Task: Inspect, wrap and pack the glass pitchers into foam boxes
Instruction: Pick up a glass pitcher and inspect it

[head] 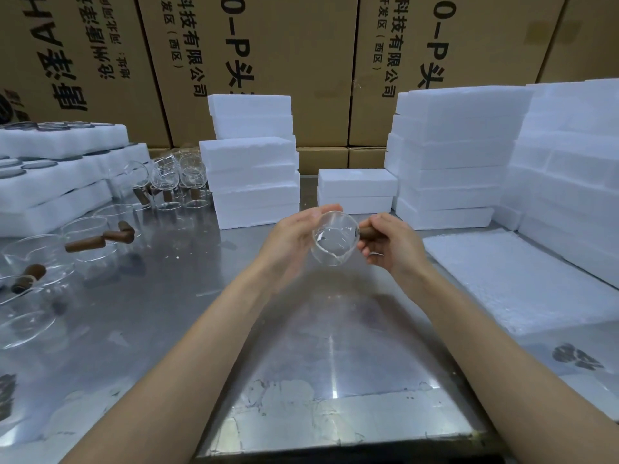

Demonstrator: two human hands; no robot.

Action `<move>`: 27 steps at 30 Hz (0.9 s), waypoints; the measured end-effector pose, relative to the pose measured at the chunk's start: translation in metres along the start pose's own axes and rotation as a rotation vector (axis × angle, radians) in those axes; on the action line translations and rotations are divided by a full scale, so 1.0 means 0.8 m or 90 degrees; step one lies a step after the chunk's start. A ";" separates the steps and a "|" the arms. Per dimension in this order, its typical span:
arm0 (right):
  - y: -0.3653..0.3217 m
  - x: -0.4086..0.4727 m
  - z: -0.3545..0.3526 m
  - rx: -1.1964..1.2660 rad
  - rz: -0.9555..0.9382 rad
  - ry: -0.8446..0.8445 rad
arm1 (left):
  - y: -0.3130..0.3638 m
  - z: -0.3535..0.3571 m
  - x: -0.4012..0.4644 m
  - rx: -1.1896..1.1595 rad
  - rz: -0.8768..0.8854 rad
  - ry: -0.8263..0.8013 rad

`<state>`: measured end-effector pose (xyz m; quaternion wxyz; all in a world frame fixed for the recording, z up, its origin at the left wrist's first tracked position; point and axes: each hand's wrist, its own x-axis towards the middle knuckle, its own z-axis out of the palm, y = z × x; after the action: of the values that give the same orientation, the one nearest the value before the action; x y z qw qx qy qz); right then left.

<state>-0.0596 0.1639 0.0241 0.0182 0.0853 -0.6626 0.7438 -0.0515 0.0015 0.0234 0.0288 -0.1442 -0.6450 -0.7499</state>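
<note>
From where I sit, the nearest thing is the bare steel counter [335, 380], with both forearms reaching out over it toward the middle of the view. Above the counter, between the two hands, I am holding a glass pitcher [331, 241] up off the surface. My right hand [390, 244] has its fingers curled round the brown wooden handle [365, 233], which sticks out sideways to the right, so the pitcher's long axis runs left to right across me. My left hand [294, 241] cups the glass bowl from the left with fingers curved around its far side; the hands are apart, with only the pitcher bridging them. I judge this to be the inspection step, with wrapping to follow. The white wrapping sheet [512, 279] lies flat on the counter just to the right, nearer my right hand, so the pitcher would most likely travel that way, handle leading. To the left, more unwrapped pitchers [90, 239] stand and lie on the counter, well apart from my hands. Farther back, foam boxes [254, 182] are stacked in piles behind and to the right [452, 155], and beyond them printed cardboard cartons [284, 45] form the back wall.
</note>
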 end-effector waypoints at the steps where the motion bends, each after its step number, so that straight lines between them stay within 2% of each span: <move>1: 0.000 0.001 -0.001 0.015 0.003 0.004 | 0.002 -0.003 -0.001 -0.010 -0.002 -0.034; 6: -0.001 0.003 -0.005 0.084 0.019 0.015 | 0.003 -0.015 -0.004 -0.009 0.005 -0.132; 10: 0.000 0.004 -0.004 0.092 0.033 0.008 | -0.002 -0.017 -0.002 0.044 0.014 -0.136; 16: 0.005 0.003 -0.002 0.038 0.036 -0.006 | -0.010 -0.009 -0.005 0.164 0.044 -0.058; 20: 0.010 0.002 0.003 -0.008 0.027 -0.008 | -0.015 0.002 -0.008 0.259 0.111 0.034; 24: 0.016 -0.001 0.012 -0.037 0.023 -0.045 | -0.019 0.010 -0.007 0.254 0.106 0.154; 27: 0.018 -0.001 0.017 -0.050 0.028 -0.063 | -0.022 0.009 -0.002 0.226 0.084 0.202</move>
<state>-0.0594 0.1490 0.0114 -0.0277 0.1070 -0.6932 0.7122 -0.0524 0.0111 0.0072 0.2033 -0.0591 -0.7434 -0.6345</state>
